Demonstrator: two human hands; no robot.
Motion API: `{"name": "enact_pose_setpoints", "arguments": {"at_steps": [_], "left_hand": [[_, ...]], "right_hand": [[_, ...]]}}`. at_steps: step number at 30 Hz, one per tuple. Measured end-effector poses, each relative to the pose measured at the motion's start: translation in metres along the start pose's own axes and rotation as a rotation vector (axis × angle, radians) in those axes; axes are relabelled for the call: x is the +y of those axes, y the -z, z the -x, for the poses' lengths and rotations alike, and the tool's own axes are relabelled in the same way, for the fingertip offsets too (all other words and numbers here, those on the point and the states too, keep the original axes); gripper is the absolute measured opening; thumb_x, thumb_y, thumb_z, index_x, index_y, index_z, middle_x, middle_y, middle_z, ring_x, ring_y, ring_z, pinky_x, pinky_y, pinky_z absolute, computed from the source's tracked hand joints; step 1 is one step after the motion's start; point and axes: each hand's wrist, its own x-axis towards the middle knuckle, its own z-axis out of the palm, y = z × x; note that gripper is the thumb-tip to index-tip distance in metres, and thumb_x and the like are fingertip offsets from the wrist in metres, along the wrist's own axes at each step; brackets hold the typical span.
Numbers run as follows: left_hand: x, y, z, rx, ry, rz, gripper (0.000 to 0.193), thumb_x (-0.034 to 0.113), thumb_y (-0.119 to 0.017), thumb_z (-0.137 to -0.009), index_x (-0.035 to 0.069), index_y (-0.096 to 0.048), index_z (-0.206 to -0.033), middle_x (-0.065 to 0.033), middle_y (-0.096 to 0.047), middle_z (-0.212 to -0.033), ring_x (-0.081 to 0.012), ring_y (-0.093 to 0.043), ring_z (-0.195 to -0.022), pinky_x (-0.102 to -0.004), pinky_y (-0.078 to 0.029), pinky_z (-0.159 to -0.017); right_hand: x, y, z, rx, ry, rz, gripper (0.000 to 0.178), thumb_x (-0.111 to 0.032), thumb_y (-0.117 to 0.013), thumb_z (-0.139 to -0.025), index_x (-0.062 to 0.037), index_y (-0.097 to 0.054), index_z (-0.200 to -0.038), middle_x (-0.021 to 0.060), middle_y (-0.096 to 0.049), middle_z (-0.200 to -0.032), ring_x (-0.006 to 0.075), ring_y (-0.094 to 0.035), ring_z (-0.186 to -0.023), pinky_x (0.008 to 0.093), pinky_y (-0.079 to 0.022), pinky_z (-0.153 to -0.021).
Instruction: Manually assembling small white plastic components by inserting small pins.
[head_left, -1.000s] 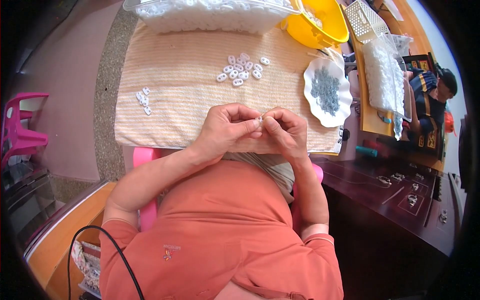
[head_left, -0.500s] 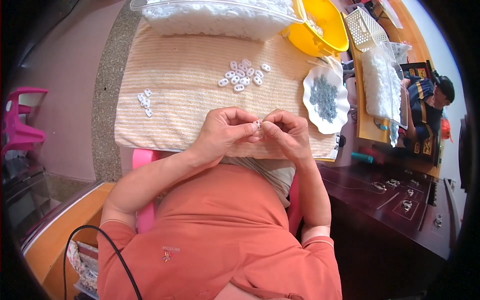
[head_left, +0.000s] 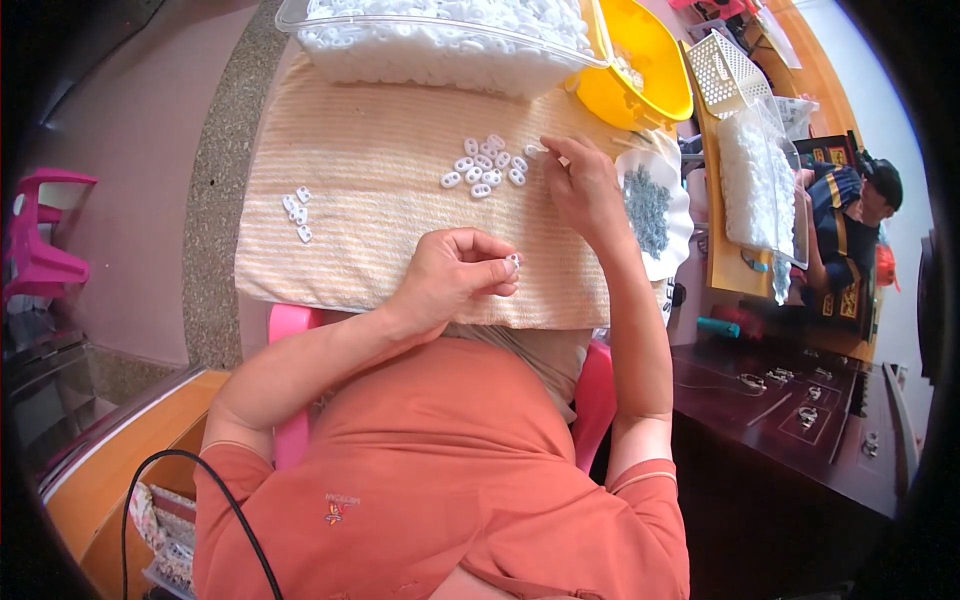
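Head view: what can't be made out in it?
In the head view:
- Small piece: mostly covered by the left hand.
- Right hand: fingertip contact with a white link too small to tell.
- Dish: left side partly behind right forearm.
- Clear bin: cut off by upper edge.

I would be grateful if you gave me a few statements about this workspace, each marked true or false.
1. The left hand holds a small white piece. True.
2. The scalloped white dish contains grey pieces. True.
3. The right hand is inside that dish. False: its fingertips are at a white two-hole piece on the striped cloth.
4. The clear bin holds many white pieces. True.
5. The yellow tub stands left of that bin. False: it stands to the right.
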Motion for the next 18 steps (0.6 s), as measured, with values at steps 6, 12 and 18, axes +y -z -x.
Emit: {"name": "enact_pose_setpoints", "arguments": {"at_steps": [6,12,18], "left_hand": [[0.001,0.0,0.0,-0.003,0.006,0.018,0.012,0.001,-0.065,-0.086,-0.003,-0.064,-0.096,-0.0091,-0.066,-0.091,-0.0138,-0.065,-0.08,-0.0275,-0.058,-0.074],[0.002,0.001,-0.001,0.007,0.017,0.023,0.012,0.001,-0.065,-0.085,-0.003,-0.064,-0.096,-0.0086,-0.066,-0.089,-0.0138,-0.065,-0.078,-0.0269,-0.057,-0.073],[0.003,0.0,0.001,0.009,0.019,0.023,0.011,0.001,-0.065,-0.085,-0.003,-0.064,-0.096,-0.0084,-0.066,-0.088,-0.0141,-0.065,-0.077,-0.0269,-0.057,-0.073]], "right_hand": [[0.005,-0.007,-0.012,-0.059,-0.005,0.137,0.017,-0.013,-0.059,-0.085,-0.0037,-0.067,-0.097,0.0156,-0.064,-0.091,0.034,-0.062,-0.088,0.0418,-0.048,-0.078],[0.002,-0.006,-0.011,-0.072,0.005,0.092,0.016,-0.011,-0.059,-0.084,-0.0053,-0.067,-0.096,0.0149,-0.064,-0.091,0.0332,-0.062,-0.087,0.0413,-0.048,-0.077],[-0.007,-0.008,-0.002,-0.138,0.064,0.043,0.018,-0.007,-0.062,-0.082,-0.0028,-0.067,-0.099,0.0141,-0.063,-0.089,0.0316,-0.063,-0.082,0.0377,-0.048,-0.072]]}}
